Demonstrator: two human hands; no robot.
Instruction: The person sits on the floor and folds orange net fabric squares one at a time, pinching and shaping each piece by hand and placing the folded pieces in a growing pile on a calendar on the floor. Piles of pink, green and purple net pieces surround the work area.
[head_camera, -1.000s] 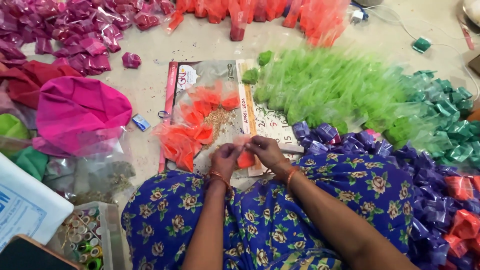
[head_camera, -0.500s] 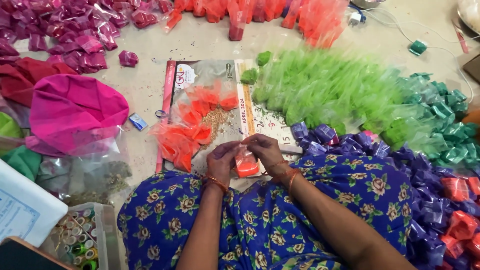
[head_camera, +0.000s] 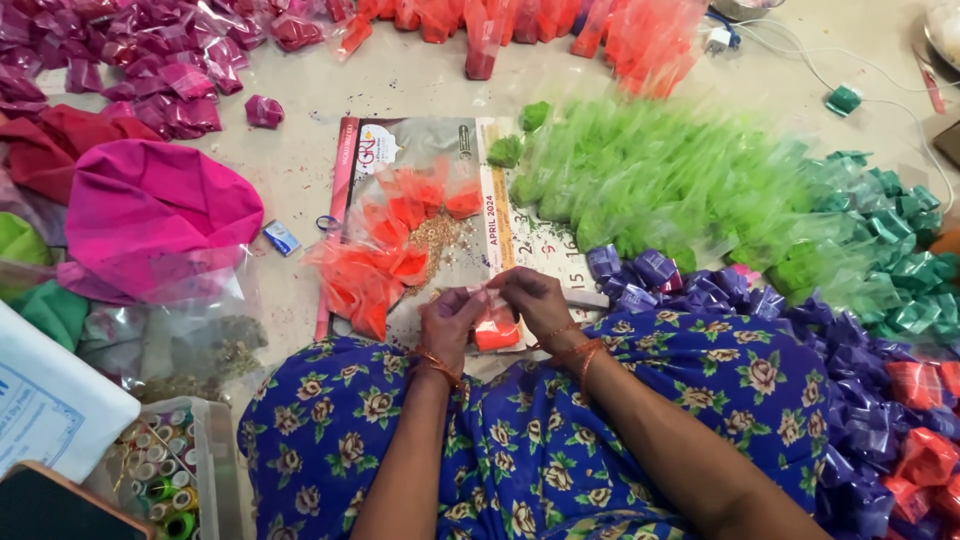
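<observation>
Orange packet (head_camera: 496, 330) now pulled in over the lap (calendar (head_camera: 520, 240) behind), left hand (head_camera: 448, 322) and right hand (head_camera: 535, 300) both pinching its top.

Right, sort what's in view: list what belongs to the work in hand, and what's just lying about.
In hand:
left hand
right hand
small orange packet
loose orange packets
calendar page beneath

Lying about:
green packets
purple packets
magenta packets
pink cloth
thread-spool box

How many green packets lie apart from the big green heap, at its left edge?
2: one green packet near the calendar's top right corner, another just below it beside the calendar's edge. More may be hidden inside the blurred green heap.
</observation>
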